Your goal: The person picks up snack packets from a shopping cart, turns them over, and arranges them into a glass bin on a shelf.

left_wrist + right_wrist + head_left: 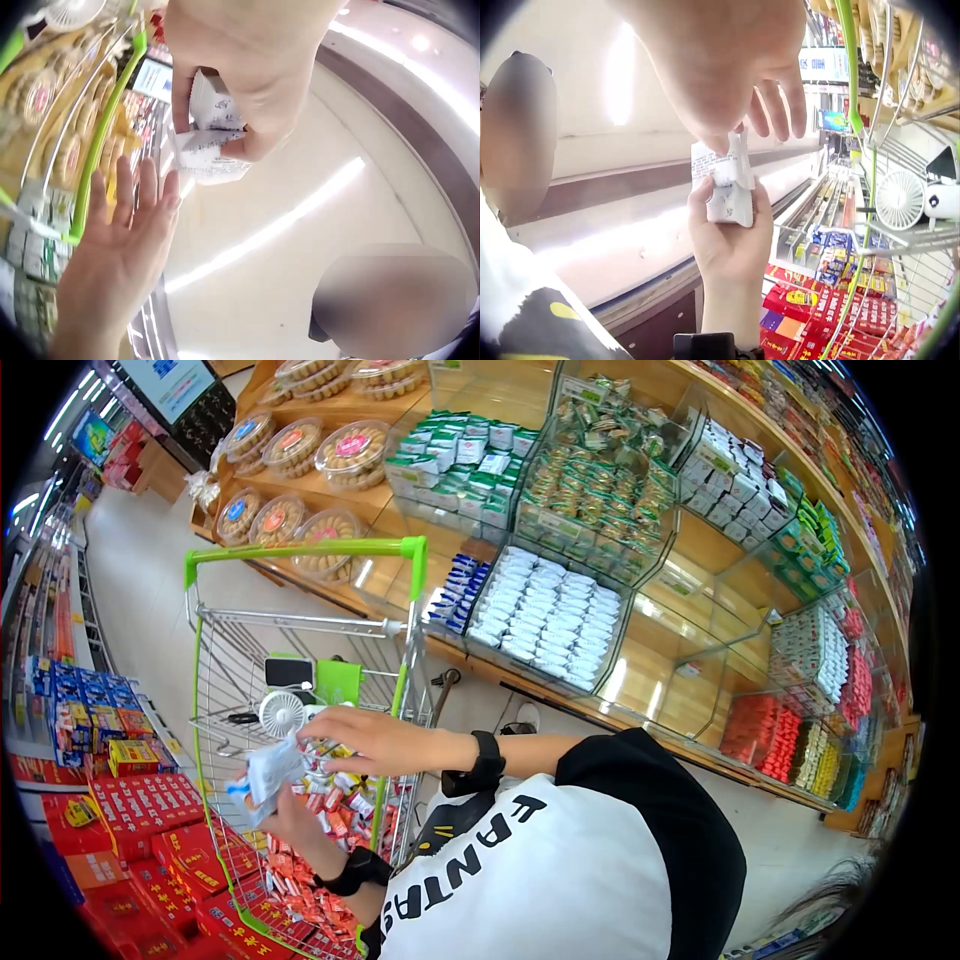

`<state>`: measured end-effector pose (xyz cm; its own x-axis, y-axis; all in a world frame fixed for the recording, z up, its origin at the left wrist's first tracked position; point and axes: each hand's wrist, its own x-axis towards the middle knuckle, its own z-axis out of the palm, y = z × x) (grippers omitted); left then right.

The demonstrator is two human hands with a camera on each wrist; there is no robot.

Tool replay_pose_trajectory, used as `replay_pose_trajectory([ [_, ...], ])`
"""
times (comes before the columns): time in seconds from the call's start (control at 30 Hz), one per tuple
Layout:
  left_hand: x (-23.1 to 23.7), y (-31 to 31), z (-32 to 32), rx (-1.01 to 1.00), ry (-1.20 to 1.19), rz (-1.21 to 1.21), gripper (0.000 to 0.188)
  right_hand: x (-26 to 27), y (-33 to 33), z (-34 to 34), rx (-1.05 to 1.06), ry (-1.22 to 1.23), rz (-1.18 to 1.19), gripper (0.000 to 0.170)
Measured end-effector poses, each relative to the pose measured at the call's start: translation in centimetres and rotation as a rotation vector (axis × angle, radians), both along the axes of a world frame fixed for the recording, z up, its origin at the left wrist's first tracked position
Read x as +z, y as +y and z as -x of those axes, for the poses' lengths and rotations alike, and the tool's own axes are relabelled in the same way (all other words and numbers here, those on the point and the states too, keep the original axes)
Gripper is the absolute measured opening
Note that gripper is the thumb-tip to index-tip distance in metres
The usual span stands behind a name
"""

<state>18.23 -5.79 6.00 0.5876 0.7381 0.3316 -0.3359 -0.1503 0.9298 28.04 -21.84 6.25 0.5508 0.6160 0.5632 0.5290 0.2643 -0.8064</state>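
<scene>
In the head view my left hand (297, 825) holds small white snack packets (270, 772) over the shopping cart (415, 570). Its thumb and fingers grip the packets (214, 154) from both sides in the left wrist view, and two overlap there. My right hand (375, 740) is just beside them, its fingers extended. The left wrist view shows that right hand (120, 247) palm up with straight fingers, their tips close to the packets. From the right wrist, the right thumb (714, 141) overlaps the upper packet's edge, while the left hand (731, 247) grips from below.
Many red and orange wrapped packets (310, 900) lie in the cart. A white handheld fan (283, 713), a phone (289, 673) and a green item (338, 682) sit near its handle. Display bins with white packets (550, 615) line the shelf; stacked red boxes (145, 810) stand opposite.
</scene>
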Motion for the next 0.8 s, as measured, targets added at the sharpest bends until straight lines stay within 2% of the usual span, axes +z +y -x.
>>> replay_pose_trajectory([
  [0.03, 0.4, -2.0, -1.4, -0.085, -0.042, 0.112, 0.050, 0.2, -1.1, -0.6, -0.080, -0.021, -0.039, 0.034],
  [0.07, 0.5, -3.7, -2.4, -0.092, -0.042, 0.113, 0.050, 0.3, -2.5, -1.2, -0.086, -0.022, -0.039, 0.034],
  [0.13, 0.7, -6.7, -4.0, -0.246, 0.031, 0.106, 0.050, 0.3, -5.5, -2.5, -0.171, 0.043, 0.073, 0.030],
  [0.17, 0.6, -8.1, -4.6, -0.252, 0.026, 0.102, 0.050, -0.3, -6.7, -3.3, -0.246, -0.031, 0.013, 0.027],
  [0.23, 0.2, -10.6, -5.6, -0.386, 0.039, 0.230, 0.051, 0.2, -9.8, -3.9, -0.280, 0.038, 0.037, 0.027],
  [0.27, 0.1, -11.6, -6.1, -0.393, 0.039, 0.227, 0.051, 0.4, -11.4, -4.1, -0.306, 0.114, 0.065, 0.027],
  [0.37, 0.0, -14.5, -7.3, -0.515, 0.251, 0.167, 0.046, 0.3, -15.8, -4.4, -0.286, 0.153, 0.156, 0.025],
  [0.47, 0.2, -17.7, -8.8, -0.634, 0.261, 0.244, 0.046, 0.0, -19.5, -4.2, -0.293, 0.181, 0.217, 0.023],
  [0.6, 0.0, -21.7, -10.7, -0.837, 0.293, 0.115, 0.042, -0.2, -23.6, -4.0, -0.432, 0.185, 0.205, 0.028],
  [0.67, 0.1, -23.6, -11.4, -0.872, 0.273, 0.084, 0.041, -0.3, -25.3, -4.1, -0.514, 0.279, 0.243, 0.031],
  [0.8, 0.8, -25.8, -12.8, -0.891, 0.383, 0.053, 0.040, -0.2, -27.7, -4.1, -0.626, 0.420, 0.226, 0.033],
])
